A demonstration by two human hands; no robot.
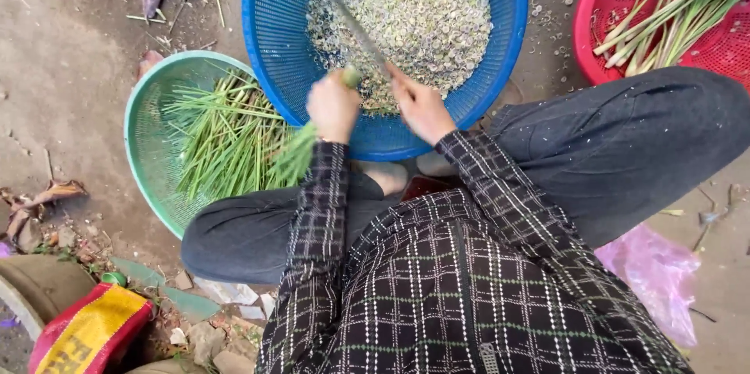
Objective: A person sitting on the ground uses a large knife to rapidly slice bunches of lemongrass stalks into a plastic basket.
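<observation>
My left hand (332,106) grips a bundle of green stalks (301,149) over the near rim of a blue basket (273,23), the cut end pointing into it. My right hand (420,107) holds a long knife (355,29) whose blade reaches out across the basket. The basket is filled with a heap of small pale sliced rounds (414,11). My sleeves are dark with a light check pattern.
A green basket (148,147) at the left holds several trimmed green stalk tops. A red basket (598,23) at the upper right holds long uncut stalks (672,7). My crossed legs in dark trousers lie below, with a pink plastic bag (656,272) and a red-yellow sack (86,331) on the dirt ground.
</observation>
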